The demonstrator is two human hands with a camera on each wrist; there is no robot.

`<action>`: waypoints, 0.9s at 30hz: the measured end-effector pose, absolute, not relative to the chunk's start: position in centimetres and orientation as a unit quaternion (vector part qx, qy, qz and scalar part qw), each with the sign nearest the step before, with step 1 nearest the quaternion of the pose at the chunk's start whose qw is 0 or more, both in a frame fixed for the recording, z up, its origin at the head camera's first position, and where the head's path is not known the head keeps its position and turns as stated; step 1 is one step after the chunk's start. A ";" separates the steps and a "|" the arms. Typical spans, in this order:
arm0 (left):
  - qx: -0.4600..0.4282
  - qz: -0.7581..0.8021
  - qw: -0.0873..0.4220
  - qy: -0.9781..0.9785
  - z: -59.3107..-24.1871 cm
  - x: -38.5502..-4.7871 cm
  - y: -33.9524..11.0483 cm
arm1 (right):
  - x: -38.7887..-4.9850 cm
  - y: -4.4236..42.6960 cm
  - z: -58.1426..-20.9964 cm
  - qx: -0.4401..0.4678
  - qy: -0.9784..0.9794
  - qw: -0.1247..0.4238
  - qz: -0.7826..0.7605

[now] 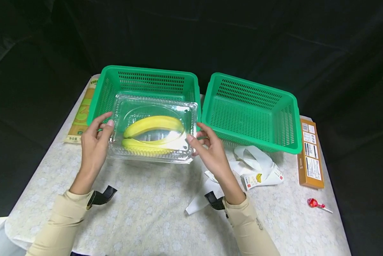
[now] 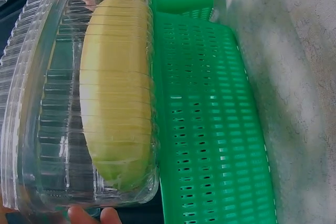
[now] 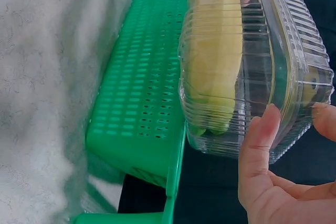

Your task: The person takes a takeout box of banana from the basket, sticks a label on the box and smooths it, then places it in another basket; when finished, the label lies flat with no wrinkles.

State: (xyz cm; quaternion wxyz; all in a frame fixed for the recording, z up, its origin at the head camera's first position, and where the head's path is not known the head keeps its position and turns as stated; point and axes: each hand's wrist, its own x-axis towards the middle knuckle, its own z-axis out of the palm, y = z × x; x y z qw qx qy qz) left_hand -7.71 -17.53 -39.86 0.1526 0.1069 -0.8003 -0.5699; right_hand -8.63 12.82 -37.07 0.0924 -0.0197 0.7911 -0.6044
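Note:
Between both hands is a clear plastic clamshell box (image 1: 119, 106) with bananas (image 1: 154, 122) inside, its lid down. It is held up in front of and partly over the left green basket (image 1: 106, 69). My left hand (image 1: 95, 145) grips the box's left end, the thumb near its rim; in the left wrist view only fingertips (image 2: 90, 216) show at the near end. On the opposite end my right hand (image 1: 210, 151) pinches the rim, thumb above and fingers below. The right wrist view shows that hand's fingers (image 3: 257, 150) against the box's clear wall.
A second green basket (image 1: 242, 133) stands to the right. Crumpled white banana-printed wrapping (image 1: 263, 179) lies before it, partly behind the right forearm. Farther right are an orange box (image 1: 310, 156) and a red-wrapped lollipop (image 1: 313, 203). A yellow-green packet (image 1: 79, 121) lies left of the left basket.

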 end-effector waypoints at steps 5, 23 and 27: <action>0.109 -0.575 0.153 -0.796 -39.9 -7.7 -17.5 | -8.6 12.8 -37.1 -0.021 0.791 0.089 -0.605; 0.089 -0.589 0.144 -0.790 -39.1 -6.2 -17.1 | -6.6 13.4 -36.8 -0.025 0.809 0.089 -0.581; 0.089 -0.591 0.139 -0.789 -39.4 -6.1 -17.0 | -6.5 13.5 -37.1 -0.026 0.808 0.088 -0.581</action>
